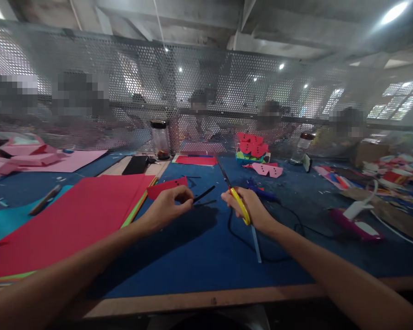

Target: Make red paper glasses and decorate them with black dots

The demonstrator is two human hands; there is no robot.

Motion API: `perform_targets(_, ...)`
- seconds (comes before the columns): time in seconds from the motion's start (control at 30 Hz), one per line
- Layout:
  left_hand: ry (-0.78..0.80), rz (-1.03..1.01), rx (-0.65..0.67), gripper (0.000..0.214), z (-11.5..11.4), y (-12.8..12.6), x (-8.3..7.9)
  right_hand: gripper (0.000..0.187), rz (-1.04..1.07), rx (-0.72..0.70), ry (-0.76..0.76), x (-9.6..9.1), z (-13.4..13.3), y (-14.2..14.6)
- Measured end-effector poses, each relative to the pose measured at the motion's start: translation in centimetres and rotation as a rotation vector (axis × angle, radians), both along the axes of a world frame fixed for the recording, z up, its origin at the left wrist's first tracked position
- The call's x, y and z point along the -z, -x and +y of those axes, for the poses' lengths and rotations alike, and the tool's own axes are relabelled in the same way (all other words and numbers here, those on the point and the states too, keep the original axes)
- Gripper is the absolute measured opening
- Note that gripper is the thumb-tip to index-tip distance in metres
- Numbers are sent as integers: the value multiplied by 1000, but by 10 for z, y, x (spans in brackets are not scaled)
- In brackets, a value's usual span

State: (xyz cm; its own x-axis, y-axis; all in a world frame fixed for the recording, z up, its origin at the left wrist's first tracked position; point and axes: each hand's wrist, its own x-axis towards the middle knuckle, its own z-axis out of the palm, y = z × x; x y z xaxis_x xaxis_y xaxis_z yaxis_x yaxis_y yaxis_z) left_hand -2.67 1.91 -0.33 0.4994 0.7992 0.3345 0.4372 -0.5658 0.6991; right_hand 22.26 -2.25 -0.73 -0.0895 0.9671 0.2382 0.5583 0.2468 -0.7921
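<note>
My left hand [168, 207] is closed in a pinch on a thin black strip [204, 194] that sticks out to the right above the blue table mat [199, 247]. My right hand [249, 208] grips yellow-handled scissors [239, 204], blades pointing up and away to the left. The two hands hover close together over the mat. A small red paper piece [167, 187] lies just beyond my left hand.
A large red sheet [65, 220] on a stack of coloured paper lies at left. Folded red and pink paper shapes [253, 146] stand at the back centre. A black cable [248, 238] and a glue gun [356, 220] lie at right. A perforated metal screen [206, 91] backs the table; people sit behind it.
</note>
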Motion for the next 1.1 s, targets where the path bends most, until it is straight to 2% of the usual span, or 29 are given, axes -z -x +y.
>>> perform_targets(0.07, 44, -27, 53, 11, -3, -2, 1, 39, 151, -28, 34, -3, -1, 3)
perform_targets(0.17, 69, -33, 96, 11, -6, -3, 2, 37, 227, -37, 41, -8, -4, 5)
perform_targets(0.4, 97, -34, 114, 11, -7, -3, 3, 29, 157, -89, 20, -10, -7, 4)
perform_targets(0.7, 187, -109, 73, 18, -1, -2, 8, 22, 104, -24, 30, -15, -9, 11)
perform_targets(0.93, 88, -38, -86, 13, 5, 1, 7, 16, 86, 2, -27, -13, -7, 8)
perform_targets(1.1, -104, 83, -152, 13, 9, 1, 11, 15, 90, -12, -24, -11, -7, 8)
